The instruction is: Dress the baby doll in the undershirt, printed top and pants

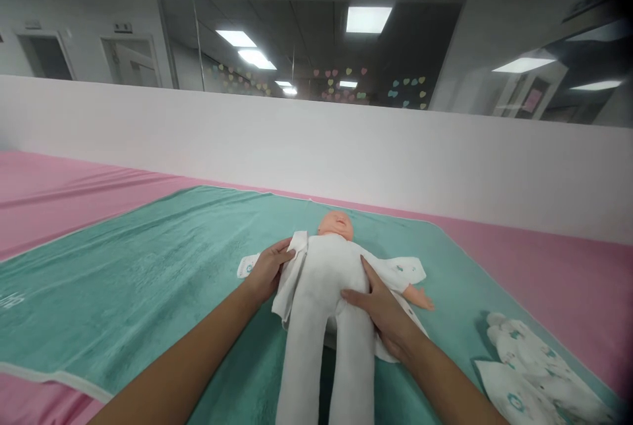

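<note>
A baby doll (pixel 327 280) with a white cloth body lies on its back on a teal towel (pixel 148 267), head toward the far wall. A white printed garment (pixel 403 271) is spread open under it. My left hand (pixel 267 270) grips the garment's left front flap beside the doll's shoulder. My right hand (pixel 383 310) lies flat on the doll's belly and hip, fingers stretched out. The doll's bare arm (pixel 419 296) sticks out to the right.
The towel covers a pink padded surface (pixel 544 267). Another white printed garment (pixel 534 372) lies crumpled at the towel's near right corner. A low white wall (pixel 316 148) runs along the far side, with glass panes above it.
</note>
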The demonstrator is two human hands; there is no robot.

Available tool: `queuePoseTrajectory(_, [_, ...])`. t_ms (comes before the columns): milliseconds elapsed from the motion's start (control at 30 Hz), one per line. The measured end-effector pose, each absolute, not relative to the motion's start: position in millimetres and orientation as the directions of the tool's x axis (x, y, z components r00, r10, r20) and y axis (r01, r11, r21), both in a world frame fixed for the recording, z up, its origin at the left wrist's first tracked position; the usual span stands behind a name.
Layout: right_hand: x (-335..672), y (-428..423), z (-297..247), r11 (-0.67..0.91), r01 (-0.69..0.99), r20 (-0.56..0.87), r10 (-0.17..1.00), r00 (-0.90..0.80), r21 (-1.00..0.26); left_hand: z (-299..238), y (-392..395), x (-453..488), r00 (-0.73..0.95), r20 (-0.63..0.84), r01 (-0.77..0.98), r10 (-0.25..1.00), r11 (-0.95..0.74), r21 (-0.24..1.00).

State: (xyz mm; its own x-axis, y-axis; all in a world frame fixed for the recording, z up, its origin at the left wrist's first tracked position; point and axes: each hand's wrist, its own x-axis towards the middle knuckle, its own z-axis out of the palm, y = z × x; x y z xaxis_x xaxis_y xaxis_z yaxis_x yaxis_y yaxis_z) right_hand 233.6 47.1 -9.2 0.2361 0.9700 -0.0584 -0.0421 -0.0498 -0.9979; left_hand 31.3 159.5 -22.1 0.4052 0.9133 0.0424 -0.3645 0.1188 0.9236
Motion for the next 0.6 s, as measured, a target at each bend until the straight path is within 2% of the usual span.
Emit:
queuePoseTrajectory(167, [230,47,-15,-0.125,-0.071,-0.134,0.981,0.140,-0.990,-11,149,35,0.499,0.061,-0.347,0.864,0.135,0.928])
queuePoseTrajectory(400, [227,54,-29,-0.125,-0.102,-0.146,0.961,0.236,-0.987,3,146,17,0.642,0.079,-0.228,0.763,0.091,0.969])
queuePoseTrajectory(500, [226,56,-32,-0.119,-0.118,-0.143,0.963,0.229,-0.986,12,138,13,0.754,0.148,-0.244,0.640,0.063,0.968])
queuePoseTrajectory(600, [226,54,-32,-0.091,-0.109,-0.111,0.974,0.196,-0.990,14,128,16,0.885,0.135,-0.186,0.446,0.072,0.980])
